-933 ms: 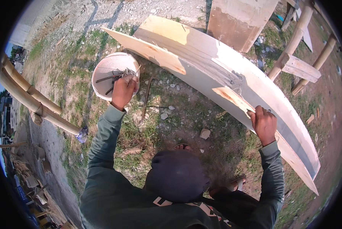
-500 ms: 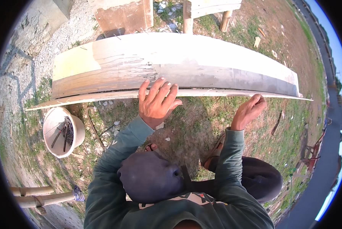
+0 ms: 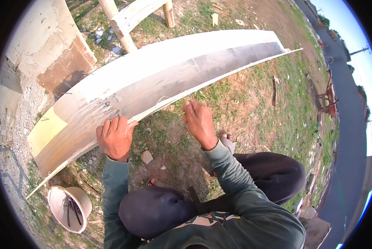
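Observation:
A long wooden board assembly (image 3: 202,54) lies across the upper half, pale and stained grey, with a thin near strip (image 3: 219,76) and small nails along its far side. My left hand (image 3: 115,137) has its fingers bent over the near strip's edge, gripping it. My right hand (image 3: 197,120) is closed just below that strip, farther right; whatever it may hold is hidden in the fingers. A white bucket (image 3: 82,199) at lower left holds dark rods.
Weathered panels (image 3: 65,66) stand at upper left beside a bamboo-and-plank frame (image 3: 140,12). A small stone (image 3: 146,157) lies on the grassy dirt between my bent knees (image 3: 277,174). A red object (image 3: 332,103) sits at the far right.
My left hand has left the bucket and taken hold of the board. My right hand has shifted along the board's near side. The view has swung, bringing the grey strip at right into sight.

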The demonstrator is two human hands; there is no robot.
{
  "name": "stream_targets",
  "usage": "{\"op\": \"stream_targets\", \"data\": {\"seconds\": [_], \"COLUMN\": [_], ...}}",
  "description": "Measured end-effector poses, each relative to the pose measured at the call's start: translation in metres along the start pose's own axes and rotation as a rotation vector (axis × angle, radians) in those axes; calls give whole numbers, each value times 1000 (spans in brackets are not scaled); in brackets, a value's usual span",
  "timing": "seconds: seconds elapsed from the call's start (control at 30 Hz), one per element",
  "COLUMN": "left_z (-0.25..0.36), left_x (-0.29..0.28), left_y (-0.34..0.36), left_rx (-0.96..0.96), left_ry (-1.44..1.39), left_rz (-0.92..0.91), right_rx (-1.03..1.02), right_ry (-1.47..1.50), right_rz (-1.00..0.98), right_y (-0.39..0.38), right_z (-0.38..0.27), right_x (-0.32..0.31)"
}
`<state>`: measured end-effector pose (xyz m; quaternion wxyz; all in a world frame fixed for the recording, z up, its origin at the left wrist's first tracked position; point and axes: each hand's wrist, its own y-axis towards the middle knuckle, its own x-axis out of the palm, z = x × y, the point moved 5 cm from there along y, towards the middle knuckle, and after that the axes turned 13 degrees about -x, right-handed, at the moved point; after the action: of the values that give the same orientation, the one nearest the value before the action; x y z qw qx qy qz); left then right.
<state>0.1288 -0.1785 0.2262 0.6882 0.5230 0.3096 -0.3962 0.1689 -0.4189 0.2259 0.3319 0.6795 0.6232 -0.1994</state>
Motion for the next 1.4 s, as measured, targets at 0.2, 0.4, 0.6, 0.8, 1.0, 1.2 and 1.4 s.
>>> {"op": "stream_targets", "data": {"seconds": [0.2, 0.4, 0.6, 0.8, 1.0, 1.2, 1.4], "left_z": [-33, -8, -22, -97, -266, -320, -284], "left_x": [-2, -3, -15, -121, -146, -147, -209], "left_y": [20, -4, -28, -72, -283, -343, -392], "left_rx": [-95, -71, -98, -359, -1059, -1129, -991], "left_ry": [6, -117, -115, -238, 843, 679, 790], "left_rz": [-36, -86, -189, 375, 188, -232, -225], "right_rx": [69, -488, -544, -1392, -1579, -1509, -1479], "right_ry": [-165, 814, 1019, 421, -1, -18, 38], "right_rz": [-76, -891, -1511, -913, -393, -332, -633], "right_y": [-54, -235, -287, -207, -94, -88, -92], "right_z": [100, -8, -228, -138, -142, -145, -140], "right_x": [57, 291, 320, 216, 85, 87, 113]}}
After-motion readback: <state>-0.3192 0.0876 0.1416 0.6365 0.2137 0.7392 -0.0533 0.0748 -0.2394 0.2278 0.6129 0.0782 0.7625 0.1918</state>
